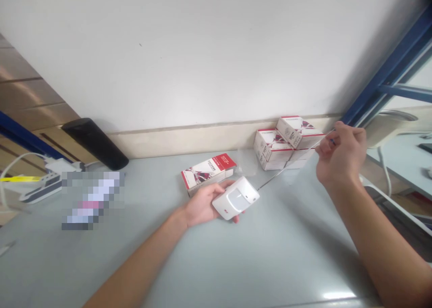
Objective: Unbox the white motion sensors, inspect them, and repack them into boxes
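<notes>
My left hand [205, 204] is wrapped round a white motion detector [236, 198], its curved sensor window facing up. From the detector's upper right corner a thin metal telescopic antenna [281, 169] runs slanting up to the right. The antenna's far end is pinched in the fingers of my right hand [344, 148], which is raised above the table. Just behind the detector lies a red and white detector box [205, 171] with an open flap. Beside that box is a clear plastic bag [247, 162].
Several red and white boxes [273, 148] are stacked against the wall. At the left are a black cylindrical object [96, 141], a power strip [42, 189] with cables, and a pixelated item [94, 200]. A blue frame [388, 74] and a white-edged tray [398, 222] stand at right.
</notes>
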A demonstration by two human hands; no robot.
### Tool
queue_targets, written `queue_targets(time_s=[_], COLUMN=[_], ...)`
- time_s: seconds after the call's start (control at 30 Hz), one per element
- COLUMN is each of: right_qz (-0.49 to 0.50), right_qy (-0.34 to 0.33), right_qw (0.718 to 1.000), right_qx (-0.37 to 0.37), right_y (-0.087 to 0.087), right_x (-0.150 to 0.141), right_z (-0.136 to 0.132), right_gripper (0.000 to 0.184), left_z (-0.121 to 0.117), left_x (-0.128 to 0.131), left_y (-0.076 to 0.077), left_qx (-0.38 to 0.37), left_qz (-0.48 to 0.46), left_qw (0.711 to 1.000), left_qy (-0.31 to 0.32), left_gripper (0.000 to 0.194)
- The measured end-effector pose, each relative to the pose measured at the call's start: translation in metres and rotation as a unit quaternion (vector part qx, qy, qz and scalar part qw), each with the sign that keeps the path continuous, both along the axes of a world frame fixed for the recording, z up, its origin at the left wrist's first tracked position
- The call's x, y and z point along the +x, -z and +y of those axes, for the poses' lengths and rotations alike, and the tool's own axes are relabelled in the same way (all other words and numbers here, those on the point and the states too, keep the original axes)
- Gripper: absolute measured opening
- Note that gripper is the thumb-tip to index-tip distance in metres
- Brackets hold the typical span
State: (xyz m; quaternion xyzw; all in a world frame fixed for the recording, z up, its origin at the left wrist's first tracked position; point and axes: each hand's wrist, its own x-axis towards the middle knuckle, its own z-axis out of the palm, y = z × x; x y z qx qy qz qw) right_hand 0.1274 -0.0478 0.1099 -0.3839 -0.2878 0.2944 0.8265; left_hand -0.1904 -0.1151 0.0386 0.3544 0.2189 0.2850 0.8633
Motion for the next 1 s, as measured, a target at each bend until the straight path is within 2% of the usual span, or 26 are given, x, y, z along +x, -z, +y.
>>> queue_targets(time_s=[0.23, 0.67, 1.0], right_qz=[-0.006, -0.001, -0.005], right_qy=[0.020, 0.020, 0.019], right_qw=[1.000, 1.000, 1.000], right_qx=[0.013, 0.012, 0.001], right_y=[-0.0011, -0.0024, -0.0020], right_x=[-0.0011, -0.0011, -0.0022], right_z=[-0.0004, -0.0004, -0.0005], right_gripper=[0.027, 0.028, 0.029], left_z=[0.0011, -0.0006, 0.0005], left_x=[-0.0024, 0.0001, -0.0030], left_y=[0.0023, 0.0004, 0.0014], left_qx=[-0.003, 0.005, 0.005], left_qz=[0.010, 0.000, 0.013], left_qw=[1.000, 1.000, 1.000], left_qy=[0.008, -0.004, 0.013], left_gripper=[0.053, 0.048, 0.051])
